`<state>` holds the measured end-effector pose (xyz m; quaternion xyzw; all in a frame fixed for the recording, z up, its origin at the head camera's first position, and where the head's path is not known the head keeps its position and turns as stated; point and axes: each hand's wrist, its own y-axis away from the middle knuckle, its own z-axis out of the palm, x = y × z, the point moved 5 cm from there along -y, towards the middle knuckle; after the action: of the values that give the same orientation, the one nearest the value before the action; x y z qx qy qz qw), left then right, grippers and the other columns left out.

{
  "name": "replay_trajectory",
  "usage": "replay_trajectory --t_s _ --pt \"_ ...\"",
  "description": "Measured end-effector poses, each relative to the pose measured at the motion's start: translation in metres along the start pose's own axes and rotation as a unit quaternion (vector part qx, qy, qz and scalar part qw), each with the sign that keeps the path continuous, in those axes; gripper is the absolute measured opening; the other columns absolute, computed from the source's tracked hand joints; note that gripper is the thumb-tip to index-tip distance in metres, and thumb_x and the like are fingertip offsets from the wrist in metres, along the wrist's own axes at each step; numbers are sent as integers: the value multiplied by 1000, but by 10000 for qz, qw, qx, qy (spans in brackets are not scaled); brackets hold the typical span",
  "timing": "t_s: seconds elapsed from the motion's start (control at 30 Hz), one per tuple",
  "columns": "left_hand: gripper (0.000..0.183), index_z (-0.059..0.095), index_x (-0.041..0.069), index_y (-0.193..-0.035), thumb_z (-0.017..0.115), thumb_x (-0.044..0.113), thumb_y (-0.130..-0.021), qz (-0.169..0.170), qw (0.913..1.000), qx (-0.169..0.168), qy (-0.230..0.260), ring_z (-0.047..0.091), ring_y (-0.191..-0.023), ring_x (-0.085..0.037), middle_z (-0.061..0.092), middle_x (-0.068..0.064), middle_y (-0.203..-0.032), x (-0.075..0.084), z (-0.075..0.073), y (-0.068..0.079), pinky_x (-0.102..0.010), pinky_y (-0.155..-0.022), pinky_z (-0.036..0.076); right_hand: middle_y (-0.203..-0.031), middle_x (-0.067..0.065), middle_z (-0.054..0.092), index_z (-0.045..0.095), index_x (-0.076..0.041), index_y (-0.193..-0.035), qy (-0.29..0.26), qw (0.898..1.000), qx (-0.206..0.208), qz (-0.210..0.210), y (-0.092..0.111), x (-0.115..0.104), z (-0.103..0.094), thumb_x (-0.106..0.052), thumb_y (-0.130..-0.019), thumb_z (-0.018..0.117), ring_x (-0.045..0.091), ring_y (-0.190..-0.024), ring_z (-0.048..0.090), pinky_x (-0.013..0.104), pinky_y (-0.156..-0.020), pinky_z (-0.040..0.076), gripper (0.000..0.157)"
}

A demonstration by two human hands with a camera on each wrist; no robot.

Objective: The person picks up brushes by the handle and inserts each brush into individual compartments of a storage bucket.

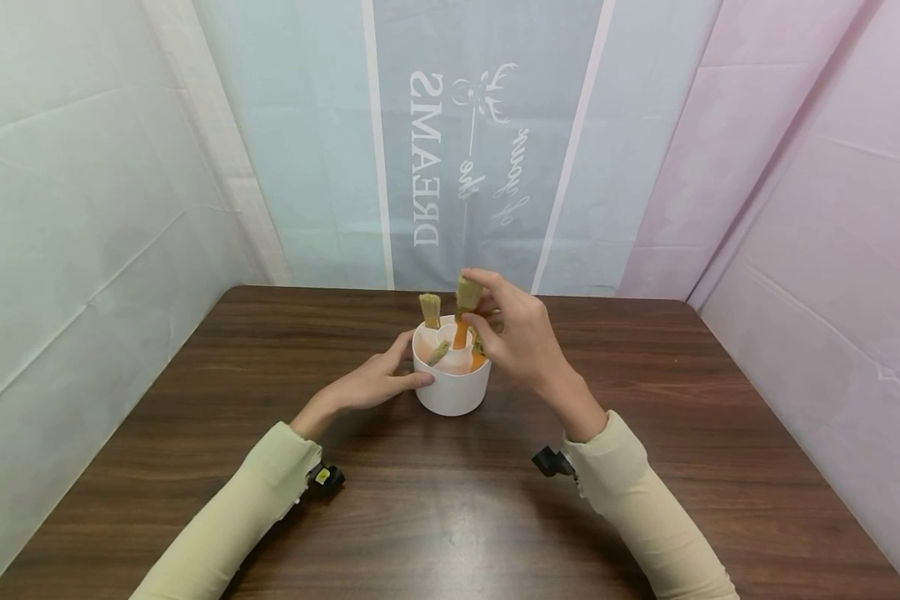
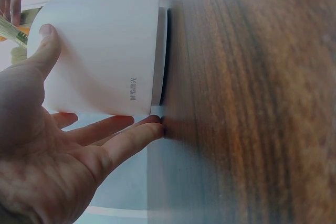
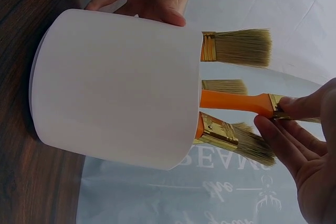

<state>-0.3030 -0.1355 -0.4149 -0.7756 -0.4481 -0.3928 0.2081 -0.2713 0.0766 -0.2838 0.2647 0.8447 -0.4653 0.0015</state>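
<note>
A round white desk holder [image 1: 452,395] with inner dividers stands upright on the table. My left hand [image 1: 367,383] rests against its left side, thumb on the wall near the rim and fingers fairly straight along the side. Over the opening, my right hand [image 1: 523,333] pinches a paintbrush [image 3: 231,99] at its metal band, bristles up. The lower end of that brush's orange handle is hidden inside the holder. Other paintbrushes stand bristles up around it: one at the back left [image 1: 430,310], one leaning at the front [image 1: 438,353], and one beside the held brush [image 3: 218,132].
The dark wood-grain table [image 1: 330,333] reaches back to a pale blue curtain [image 1: 330,167] with mirrored lettering. White fabric hangs on the left [image 1: 82,208] and the right [image 1: 825,250]. Black wrist cameras sit on both sleeves.
</note>
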Motion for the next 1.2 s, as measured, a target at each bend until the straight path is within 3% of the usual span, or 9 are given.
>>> replay_trajectory --t_s 1.2 --pt "89 7 32 -166 61 58 -100 33 10000 -6 33 36 -153 -31 38 -11 -165 1 0 1 -60 -119 36 -99 13 74 56 -6 -139 155 9993 -341 95 1 3 5 4 -91 74 19 -80 76 25 -69 61 52"
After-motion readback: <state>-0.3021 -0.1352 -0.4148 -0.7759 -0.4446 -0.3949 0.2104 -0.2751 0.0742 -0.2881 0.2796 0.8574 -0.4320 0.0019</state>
